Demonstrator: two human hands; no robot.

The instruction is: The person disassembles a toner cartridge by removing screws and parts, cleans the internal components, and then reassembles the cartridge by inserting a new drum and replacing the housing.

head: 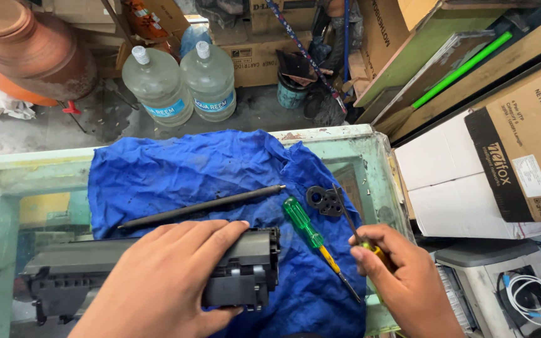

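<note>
Two bare hands work over a long black plastic toner cartridge (158,266) on a crumpled blue cloth (176,172) spread across a pale green glass-topped table (7,181).

Lying across the cartridge's right half, the left hand (170,275) has its fingers curled over the top edge, gripping it. Fingers of the right hand (402,275) are pinched narrow around a thin dark-shafted tool with a yellow handle (355,228). Between the hands lies a green-and-yellow-handled screwdriver (317,244). A slim black roller rod (201,206) rests just behind the cartridge, and a small black perforated plastic part (325,200) sits near the tool's tip.
</note>
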